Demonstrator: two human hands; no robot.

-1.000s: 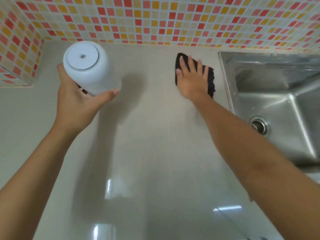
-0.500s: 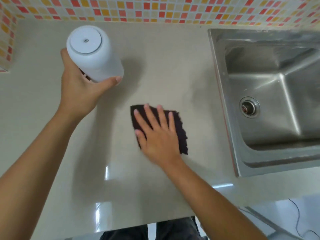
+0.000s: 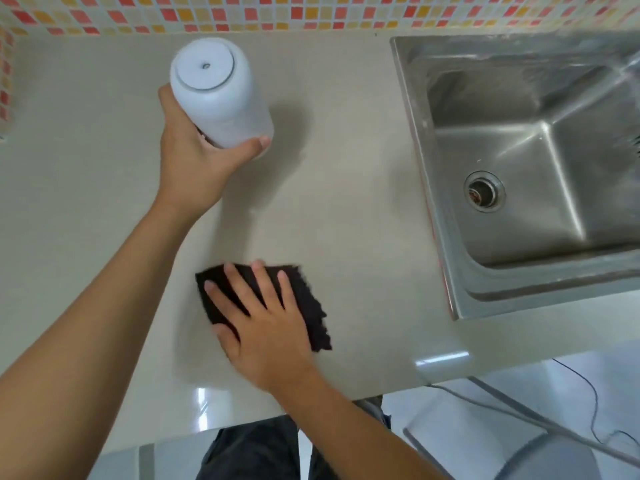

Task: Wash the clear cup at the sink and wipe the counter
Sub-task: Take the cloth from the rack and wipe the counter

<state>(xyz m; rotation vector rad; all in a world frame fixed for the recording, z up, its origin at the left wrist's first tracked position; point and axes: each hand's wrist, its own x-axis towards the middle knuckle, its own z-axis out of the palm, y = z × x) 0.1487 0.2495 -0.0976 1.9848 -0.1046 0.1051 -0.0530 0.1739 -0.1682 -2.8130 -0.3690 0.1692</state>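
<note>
Mosaic tile wall [image 3: 311, 12] at back, red/orange/cream squares. Below front edge: dark trousers [image 3: 249, 452], glossy white floor [image 3: 519, 386] w/ thin dark cable [image 3: 594, 403] and a grey rounded obj [image 3: 540, 459], unclear what.

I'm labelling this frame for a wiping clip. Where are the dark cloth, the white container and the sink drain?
dark cloth [image 3: 310, 306]: head view, bare right part.
white container [image 3: 228, 105]: head view, side wall.
sink drain [image 3: 483, 191]: head view, centre.

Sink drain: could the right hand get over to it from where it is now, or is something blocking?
Probably yes. The right hand lies flat on the dark cloth, left of the sink. Bare counter lies between, and the basin around the drain looks empty.
</note>
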